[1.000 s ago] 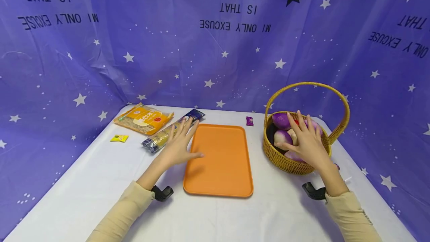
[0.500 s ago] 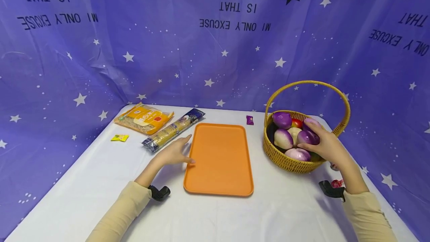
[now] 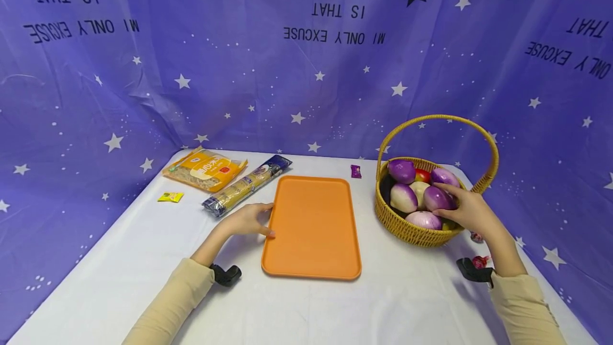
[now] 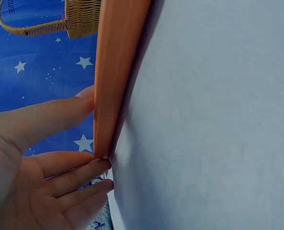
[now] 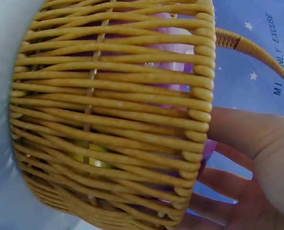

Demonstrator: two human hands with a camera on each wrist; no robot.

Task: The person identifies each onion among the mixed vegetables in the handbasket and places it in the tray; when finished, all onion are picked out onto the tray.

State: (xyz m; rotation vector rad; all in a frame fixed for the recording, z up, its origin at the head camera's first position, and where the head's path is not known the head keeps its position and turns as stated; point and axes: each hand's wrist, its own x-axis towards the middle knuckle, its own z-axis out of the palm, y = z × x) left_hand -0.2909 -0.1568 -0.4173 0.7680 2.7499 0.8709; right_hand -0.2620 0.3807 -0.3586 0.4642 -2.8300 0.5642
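My left hand (image 3: 246,220) holds the left rim of the orange tray (image 3: 313,228). In the left wrist view, the thumb (image 4: 67,112) lies over the rim of the tray and the fingertips meet its edge lower down. Over the right side of a wicker basket (image 3: 407,233), my right hand (image 3: 471,209) grips a purple onion (image 3: 437,198) between thumb and fingers. Other purple-and-white onions (image 3: 403,198) and a red round item (image 3: 422,175) fill the basket. The right wrist view shows the basket wall (image 5: 118,100), which hides most of the gripped onion.
A blue-ended pack of noodles (image 3: 246,185) and an orange bag of grain (image 3: 206,169) lie left of the tray. Small wrapped candies, yellow (image 3: 170,197), purple (image 3: 356,171) and red (image 3: 480,262), lie about the white table. The basket's tall handle (image 3: 438,117) arches above it.
My left hand has come down from above the noodles to the tray's left rim. The right hand has shifted right and lowered from over the basket onto the onion, its fingers closing in.
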